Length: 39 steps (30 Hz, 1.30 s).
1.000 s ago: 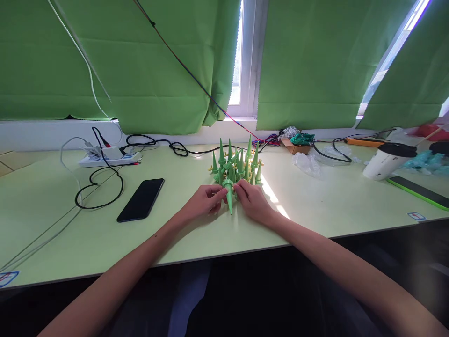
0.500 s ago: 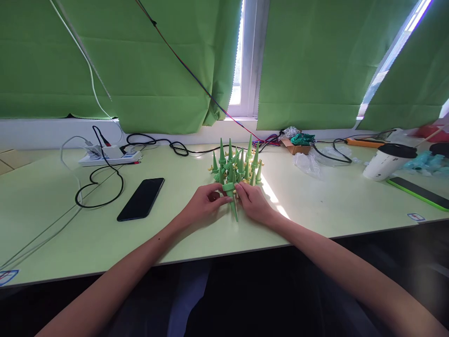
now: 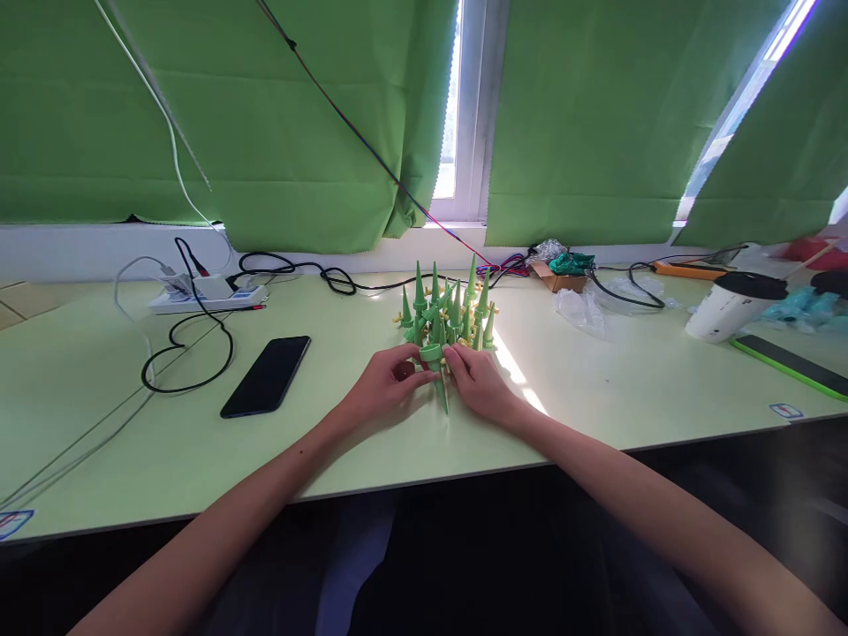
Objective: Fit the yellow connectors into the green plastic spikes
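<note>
Between my two hands, over the pale green table [image 3: 344, 450], is a green plastic plant-watering spike [image 3: 442, 395], its pointed end down toward me and its ring-shaped top [image 3: 430, 352] up. My left hand [image 3: 388, 382] pinches it from the left with thumb and fingers. From the right, my right hand [image 3: 482, 380] closes thumb and fingers at its collar, where a small yellowish part shows by the fingertips. Just behind my hands stands a cluster of similar green spikes [image 3: 420, 296] with little yellow valves, most with points up. My fingertips partly hide the held spike.
A black phone [image 3: 266, 377] lies left of my hands. Farther left are a white power strip [image 3: 205, 290] and looped black cable [image 3: 231, 349]. At right stand a small cardboard box [image 3: 560, 279], clear plastic [image 3: 583, 311], a tilted white cup [image 3: 732, 307] and a green-edged dark slab [image 3: 791, 364].
The held spike has tilted slightly, its ring top turning a little more toward me and its tip rising a touch. Both hands keep their grip in nearly the same place.
</note>
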Each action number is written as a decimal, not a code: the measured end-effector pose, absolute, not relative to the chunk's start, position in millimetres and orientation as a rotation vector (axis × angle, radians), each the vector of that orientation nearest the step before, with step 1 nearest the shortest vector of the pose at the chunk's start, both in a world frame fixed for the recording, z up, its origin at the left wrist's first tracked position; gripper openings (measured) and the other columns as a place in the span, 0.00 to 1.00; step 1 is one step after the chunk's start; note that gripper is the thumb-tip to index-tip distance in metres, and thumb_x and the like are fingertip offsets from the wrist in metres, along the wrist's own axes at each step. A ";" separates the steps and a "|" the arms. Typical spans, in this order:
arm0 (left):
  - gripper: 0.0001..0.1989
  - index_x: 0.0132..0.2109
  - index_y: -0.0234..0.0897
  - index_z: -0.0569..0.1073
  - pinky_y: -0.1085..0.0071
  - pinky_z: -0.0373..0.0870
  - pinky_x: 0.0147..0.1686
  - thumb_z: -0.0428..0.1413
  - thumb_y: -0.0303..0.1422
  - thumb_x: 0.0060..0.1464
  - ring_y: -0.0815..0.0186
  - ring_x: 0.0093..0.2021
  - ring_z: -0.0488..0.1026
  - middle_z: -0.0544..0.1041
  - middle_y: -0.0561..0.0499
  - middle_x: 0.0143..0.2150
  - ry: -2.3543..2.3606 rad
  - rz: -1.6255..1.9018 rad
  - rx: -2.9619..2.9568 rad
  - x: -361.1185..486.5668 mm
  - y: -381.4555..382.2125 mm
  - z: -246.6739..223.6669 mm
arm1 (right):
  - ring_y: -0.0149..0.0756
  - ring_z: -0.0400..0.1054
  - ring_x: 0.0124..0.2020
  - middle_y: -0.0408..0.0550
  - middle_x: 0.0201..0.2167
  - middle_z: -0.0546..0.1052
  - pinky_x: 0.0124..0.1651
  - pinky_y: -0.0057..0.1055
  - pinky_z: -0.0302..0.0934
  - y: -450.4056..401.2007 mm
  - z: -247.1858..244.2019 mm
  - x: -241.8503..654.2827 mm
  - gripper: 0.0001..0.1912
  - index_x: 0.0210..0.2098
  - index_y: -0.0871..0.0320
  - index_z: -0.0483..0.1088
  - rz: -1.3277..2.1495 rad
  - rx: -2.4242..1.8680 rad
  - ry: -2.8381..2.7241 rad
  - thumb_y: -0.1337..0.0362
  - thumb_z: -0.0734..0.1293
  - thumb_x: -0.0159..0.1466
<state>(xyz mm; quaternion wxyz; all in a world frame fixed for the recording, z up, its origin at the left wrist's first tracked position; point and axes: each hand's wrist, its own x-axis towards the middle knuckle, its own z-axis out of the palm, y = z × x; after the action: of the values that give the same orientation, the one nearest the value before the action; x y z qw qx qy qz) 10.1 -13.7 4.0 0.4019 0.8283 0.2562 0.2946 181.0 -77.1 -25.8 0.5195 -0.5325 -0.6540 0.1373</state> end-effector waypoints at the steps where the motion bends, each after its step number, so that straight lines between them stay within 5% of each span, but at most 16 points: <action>1: 0.14 0.33 0.34 0.72 0.77 0.56 0.21 0.58 0.43 0.53 0.73 0.23 0.57 0.62 0.57 0.22 0.648 0.746 2.098 10.1 -13.5 3.8 | 0.28 0.54 0.20 0.39 0.17 0.61 0.26 0.29 0.49 -77.0 -25.8 181.0 0.23 0.23 0.55 0.55 0.328 -1.277 -1.567 0.51 0.54 0.70; 8: 0.14 0.34 0.34 0.72 0.77 0.55 0.21 0.59 0.43 0.52 0.74 0.22 0.56 0.60 0.58 0.21 0.652 0.748 2.098 9.4 -12.7 3.3 | 0.28 0.55 0.20 0.39 0.18 0.62 0.27 0.29 0.51 -76.8 -24.9 180.6 0.23 0.23 0.55 0.56 0.343 -1.261 -1.563 0.51 0.54 0.70; 14: 0.23 0.53 0.36 0.69 0.76 0.57 0.21 0.61 0.41 0.52 0.75 0.21 0.59 0.62 0.59 0.23 0.604 0.765 1.963 8.9 -9.2 5.0 | 0.28 0.54 0.21 0.38 0.18 0.61 0.28 0.29 0.50 -76.2 -26.6 179.8 0.22 0.22 0.56 0.56 0.345 -1.253 -1.600 0.52 0.55 0.71; 21: 0.20 0.48 0.38 0.70 0.76 0.55 0.16 0.61 0.43 0.51 0.77 0.17 0.60 0.69 0.55 0.29 0.634 0.886 1.832 1.9 4.0 5.6 | 0.30 0.59 0.21 0.39 0.19 0.64 0.29 0.29 0.54 -76.1 -29.9 176.6 0.20 0.31 0.57 0.66 0.365 -1.264 -1.629 0.56 0.51 0.73; 27: 0.18 0.42 0.37 0.71 0.76 0.57 0.18 0.62 0.43 0.49 0.75 0.17 0.61 0.68 0.57 0.26 0.847 0.997 1.878 -8.1 21.8 5.0 | 0.35 0.69 0.35 0.50 0.37 0.75 0.38 0.30 0.59 -74.4 -30.8 171.6 0.10 0.42 0.58 0.69 0.040 -1.351 -2.043 0.67 0.57 0.70; 33: 0.17 0.41 0.37 0.72 0.75 0.58 0.21 0.59 0.44 0.48 0.72 0.19 0.63 0.72 0.55 0.24 1.100 0.909 2.023 -17.6 43.5 -5.3 | 0.38 0.72 0.43 0.50 0.57 0.70 0.41 0.31 0.64 -66.9 -19.3 159.8 0.21 0.54 0.54 0.66 -0.053 -1.479 -2.327 0.75 0.56 0.65; 39: 0.13 0.36 0.37 0.72 0.74 0.58 0.23 0.57 0.42 0.47 0.71 0.21 0.65 0.73 0.54 0.25 1.174 0.783 2.098 -19.0 44.4 -7.8 | 0.38 0.73 0.39 0.47 0.56 0.73 0.36 0.31 0.63 -62.3 -20.0 156.0 0.18 0.51 0.54 0.68 -0.138 -1.502 -2.423 0.74 0.56 0.67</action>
<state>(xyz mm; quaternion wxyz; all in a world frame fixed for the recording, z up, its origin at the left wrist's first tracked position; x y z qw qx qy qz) -19.0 44.4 -7.8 0.3016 0.7911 0.4427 0.2953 156.0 -62.3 -20.0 0.1434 -0.5209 -0.8402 -0.0480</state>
